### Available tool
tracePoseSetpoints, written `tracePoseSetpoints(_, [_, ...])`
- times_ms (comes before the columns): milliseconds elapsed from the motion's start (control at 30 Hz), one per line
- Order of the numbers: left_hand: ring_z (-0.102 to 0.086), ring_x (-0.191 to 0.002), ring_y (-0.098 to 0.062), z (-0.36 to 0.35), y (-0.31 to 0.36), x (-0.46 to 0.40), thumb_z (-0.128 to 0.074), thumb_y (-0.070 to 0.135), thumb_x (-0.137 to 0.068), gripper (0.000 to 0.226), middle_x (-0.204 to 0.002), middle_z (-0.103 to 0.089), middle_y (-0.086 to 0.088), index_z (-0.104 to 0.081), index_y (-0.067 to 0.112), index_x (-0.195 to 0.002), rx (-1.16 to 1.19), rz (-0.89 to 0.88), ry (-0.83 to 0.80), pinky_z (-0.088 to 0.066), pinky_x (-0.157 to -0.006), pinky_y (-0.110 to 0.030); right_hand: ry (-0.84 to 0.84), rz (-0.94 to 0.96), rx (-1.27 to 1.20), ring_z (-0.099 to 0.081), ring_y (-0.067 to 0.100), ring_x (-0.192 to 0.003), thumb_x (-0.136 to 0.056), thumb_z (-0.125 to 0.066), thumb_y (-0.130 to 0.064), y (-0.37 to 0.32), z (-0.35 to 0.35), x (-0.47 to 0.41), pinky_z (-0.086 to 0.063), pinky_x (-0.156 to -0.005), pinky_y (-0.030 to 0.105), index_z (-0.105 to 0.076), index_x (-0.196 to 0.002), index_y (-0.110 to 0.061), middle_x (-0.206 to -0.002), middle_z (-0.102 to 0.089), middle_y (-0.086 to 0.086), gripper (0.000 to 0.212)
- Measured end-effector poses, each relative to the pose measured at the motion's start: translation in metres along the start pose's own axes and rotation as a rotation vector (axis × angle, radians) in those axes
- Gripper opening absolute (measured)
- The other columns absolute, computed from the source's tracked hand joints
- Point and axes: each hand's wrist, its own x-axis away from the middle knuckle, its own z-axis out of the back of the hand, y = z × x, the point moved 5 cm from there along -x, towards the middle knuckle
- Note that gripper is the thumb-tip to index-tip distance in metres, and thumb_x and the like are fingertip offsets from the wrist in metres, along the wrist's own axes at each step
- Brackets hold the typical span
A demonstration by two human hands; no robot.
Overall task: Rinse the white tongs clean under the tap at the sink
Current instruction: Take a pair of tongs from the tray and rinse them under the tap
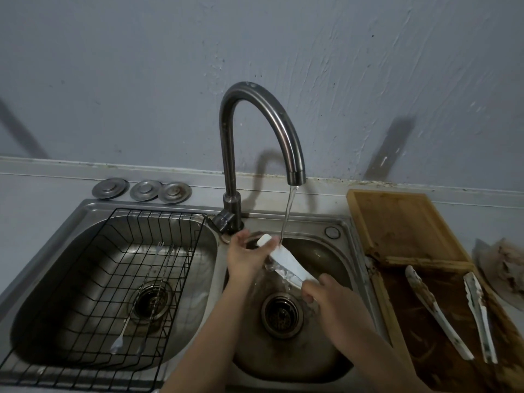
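Note:
White tongs (286,260) lie slanted over the right sink basin (323,251), under a thin stream of water (287,214) running from the curved steel tap (295,171). My left hand (246,256) grips the tongs' upper end near the tap base. My right hand (326,293) holds the lower end above the drain (280,313). Water splashes off the tongs' middle.
A black wire rack (119,279) with thin metal forks and skewers sits in the left basin. Three metal plugs (141,190) lie behind it. Right of the sink, a dirty wooden tray (411,222) holds two soiled white tongs (436,310). Crumpled wrapping (504,268) lies at far right.

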Motion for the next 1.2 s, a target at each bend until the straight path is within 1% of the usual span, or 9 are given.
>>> tracePoseSetpoints(133, [-0.062, -0.097, -0.02, 0.009, 0.007, -0.005, -0.076, 0.004, -0.074, 0.05, -0.111, -0.063, -0.009, -0.053, -0.001, -0.118, 0.19, 0.06, 0.024, -0.047, -0.087, -0.024, 0.007, 0.018, 0.006, -0.031, 0.004, -0.053, -0.091, -0.042, -0.015, 0.0, 0.001, 0.003, -0.022, -0.047, 0.02, -0.05, -0.097, -0.024, -0.084, -0.037, -0.005, 0.013])
tracePoseSetpoints(267, [-0.064, -0.098, -0.02, 0.016, 0.014, -0.002, -0.064, 0.011, -0.087, 0.026, -0.103, -0.068, -0.009, -0.063, 0.002, -0.111, -0.141, -0.176, 0.043, -0.046, -0.082, -0.023, 0.012, 0.022, 0.003, -0.032, 0.005, -0.053, -0.092, -0.041, -0.016, -0.001, 0.0, 0.002, -0.021, -0.047, 0.021, -0.049, -0.096, -0.024, -0.081, -0.037, -0.006, 0.012])
tracePoseSetpoints(433, [-0.063, -0.084, -0.016, 0.001, 0.03, 0.009, -0.055, 0.028, -0.092, 0.026, -0.094, -0.07, -0.003, -0.069, 0.012, -0.108, -0.483, -0.495, -0.212, -0.047, -0.072, -0.023, 0.036, 0.083, 0.005, -0.05, 0.011, -0.067, -0.091, -0.045, -0.017, 0.004, 0.008, -0.007, -0.039, -0.058, 0.023, -0.05, -0.086, -0.027, -0.082, -0.046, -0.007, 0.012])
tracePoseSetpoints(600, [-0.055, -0.045, -0.011, 0.018, 0.013, -0.002, -0.051, 0.008, -0.094, 0.024, -0.066, -0.059, -0.008, -0.061, -0.005, -0.112, 0.023, -0.054, -0.299, -0.047, -0.044, -0.019, 0.094, 0.145, -0.219, -0.058, -0.002, -0.072, -0.083, -0.065, -0.029, 0.015, 0.033, -0.03, -0.042, -0.061, 0.012, -0.064, -0.088, -0.034, -0.086, -0.063, -0.015, 0.008])
tracePoseSetpoints(700, [-0.059, -0.04, -0.006, 0.03, 0.006, 0.002, -0.046, 0.007, -0.096, 0.02, -0.08, -0.062, -0.013, -0.062, -0.002, -0.105, 0.251, 0.116, -0.269, -0.051, -0.042, -0.015, 0.27, 0.043, -0.464, -0.061, -0.001, -0.069, -0.077, -0.071, -0.031, 0.03, 0.051, -0.045, -0.052, -0.063, 0.018, -0.058, -0.094, -0.032, -0.083, -0.066, -0.011, 0.021])
tracePoseSetpoints(833, [-0.064, -0.041, -0.011, 0.03, 0.003, 0.009, -0.041, 0.007, -0.098, 0.022, -0.082, -0.062, -0.019, -0.061, -0.002, -0.098, 0.377, 0.187, -0.226, -0.053, -0.042, -0.018, 0.374, 0.039, -0.055, -0.058, 0.004, -0.063, -0.088, -0.052, -0.044, 0.012, 0.051, -0.06, -0.053, -0.07, 0.026, -0.063, -0.092, -0.024, -0.076, -0.067, -0.008, 0.024])
tracePoseSetpoints(933, [-0.062, -0.04, -0.012, 0.029, 0.009, 0.013, -0.041, 0.006, -0.098, 0.022, -0.08, -0.062, -0.02, -0.06, -0.004, -0.1, 0.475, 0.229, -0.21, -0.052, -0.04, -0.017, 0.468, 0.184, 0.276, -0.058, 0.014, -0.063, -0.084, -0.043, -0.057, -0.021, 0.046, -0.064, -0.045, -0.059, 0.028, -0.065, -0.086, -0.023, -0.072, -0.065, -0.006, 0.041])
tracePoseSetpoints(1067, [-0.061, -0.042, -0.01, 0.039, 0.024, 0.007, -0.04, 0.013, -0.1, 0.025, -0.062, -0.066, -0.011, -0.061, -0.002, -0.097, 0.377, 0.143, -0.274, -0.051, -0.042, -0.017, 0.193, 0.292, 0.096, -0.061, 0.017, -0.088, -0.092, -0.047, -0.037, -0.012, 0.036, -0.074, -0.048, -0.067, 0.029, -0.055, -0.112, -0.021, -0.101, -0.063, -0.001, 0.028])
tracePoseSetpoints(1200, [-0.054, -0.049, -0.006, 0.032, 0.029, 0.008, -0.034, 0.029, -0.101, 0.034, -0.067, -0.064, -0.001, -0.059, 0.007, -0.098, -0.115, -0.037, -0.424, -0.044, -0.044, -0.013, -0.039, 0.125, -0.276, -0.06, 0.015, -0.069, -0.093, -0.049, -0.032, 0.017, 0.024, -0.079, -0.046, -0.064, 0.032, -0.062, -0.084, -0.02, -0.074, -0.063, -0.003, 0.019])
